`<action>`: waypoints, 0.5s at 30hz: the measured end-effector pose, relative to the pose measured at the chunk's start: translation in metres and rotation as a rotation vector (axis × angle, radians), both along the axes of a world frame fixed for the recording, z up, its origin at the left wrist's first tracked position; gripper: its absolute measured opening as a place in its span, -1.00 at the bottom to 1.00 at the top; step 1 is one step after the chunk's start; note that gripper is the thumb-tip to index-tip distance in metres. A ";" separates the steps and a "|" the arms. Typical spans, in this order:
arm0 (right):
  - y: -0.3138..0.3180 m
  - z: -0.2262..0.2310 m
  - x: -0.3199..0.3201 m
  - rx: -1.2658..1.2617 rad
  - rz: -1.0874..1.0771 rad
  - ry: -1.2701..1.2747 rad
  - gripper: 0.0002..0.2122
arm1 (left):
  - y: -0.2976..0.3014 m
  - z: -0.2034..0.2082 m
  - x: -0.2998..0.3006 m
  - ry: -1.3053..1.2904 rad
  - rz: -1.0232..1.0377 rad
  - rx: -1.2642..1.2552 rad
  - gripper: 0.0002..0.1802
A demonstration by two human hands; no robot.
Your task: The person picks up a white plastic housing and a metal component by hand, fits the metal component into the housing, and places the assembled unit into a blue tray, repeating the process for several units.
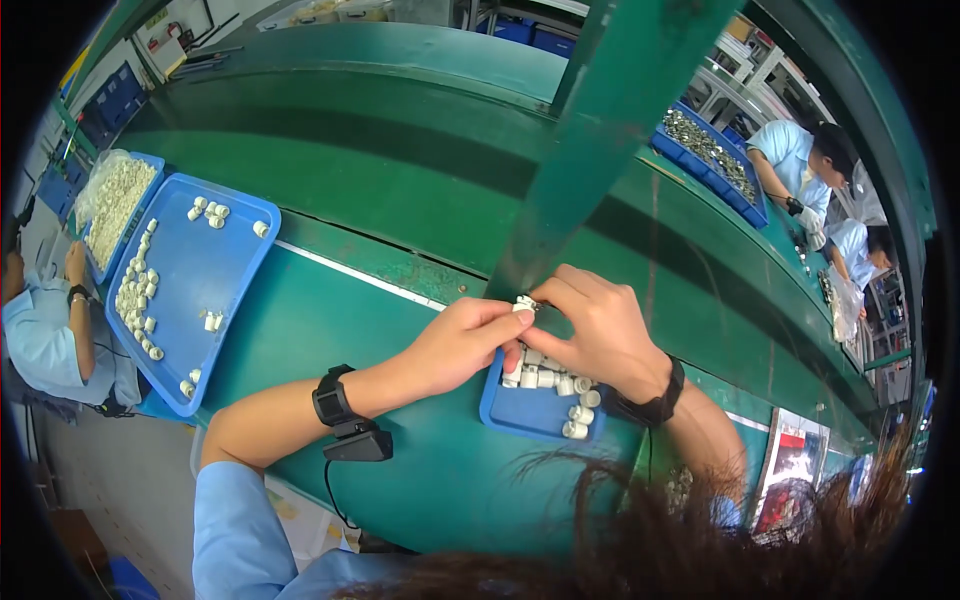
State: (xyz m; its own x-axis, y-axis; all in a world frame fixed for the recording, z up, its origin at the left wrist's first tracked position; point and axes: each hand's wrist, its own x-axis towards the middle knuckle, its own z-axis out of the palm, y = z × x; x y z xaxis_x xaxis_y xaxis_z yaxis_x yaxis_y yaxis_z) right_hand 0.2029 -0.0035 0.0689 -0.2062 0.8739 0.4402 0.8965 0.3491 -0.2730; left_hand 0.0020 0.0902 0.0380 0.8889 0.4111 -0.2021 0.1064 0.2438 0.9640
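Observation:
Between the thumb and fingers of my left hand (465, 340) is a small white cylindrical part (524, 304), held upright above a small blue tray. My right hand (605, 325) meets it from the other side, its thumb and forefinger pinched at the top of the part. A tiny metallic bit seems to show there, but the fingers largely hide it. Beneath my hands, the small blue tray (520, 412) holds several loose white cylindrical parts (548, 378), partly covered by my fingers.
To the left, a large blue tray (245, 212) carries scattered white parts, beside another heaped tray (120, 205) and a seated person (60, 330). A green post (590, 150) rises just beyond my hands. Far right, co-workers sit near a blue tray of metal pieces (710, 150). A magazine (790, 465) lies at right.

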 end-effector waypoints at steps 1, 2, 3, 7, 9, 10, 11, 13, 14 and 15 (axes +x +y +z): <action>0.002 -0.002 0.003 -0.034 -0.015 0.009 -0.71 | 0.002 -0.002 0.001 -0.004 0.004 0.025 -0.56; 0.003 -0.003 0.005 -0.068 -0.030 0.017 -0.68 | 0.002 -0.003 0.002 -0.008 0.009 0.052 -0.56; 0.005 -0.003 0.006 -0.101 -0.045 0.025 -0.65 | 0.003 -0.004 0.002 -0.013 0.013 0.079 -0.57; 0.009 0.010 0.002 -0.207 -0.131 0.077 -0.52 | 0.001 -0.002 0.000 0.033 0.034 -0.002 -0.57; 0.015 0.012 0.005 -0.192 -0.092 0.087 -0.49 | -0.003 -0.003 0.001 0.012 0.050 -0.052 -0.57; 0.018 0.013 0.007 -0.175 -0.052 0.098 -0.46 | -0.006 -0.003 0.000 -0.008 0.065 -0.100 -0.57; 0.020 0.014 0.007 -0.158 -0.012 0.110 -0.43 | -0.009 -0.004 0.000 -0.027 0.081 -0.148 -0.57; 0.023 0.014 0.010 -0.177 0.003 0.085 -0.42 | -0.013 -0.005 0.000 -0.023 0.096 -0.159 -0.57; 0.023 0.014 0.012 -0.195 0.018 0.058 -0.42 | -0.014 -0.005 0.000 -0.020 0.111 -0.169 -0.57; 0.024 0.014 0.014 -0.213 0.033 0.031 -0.41 | -0.015 -0.005 0.001 -0.018 0.125 -0.179 -0.56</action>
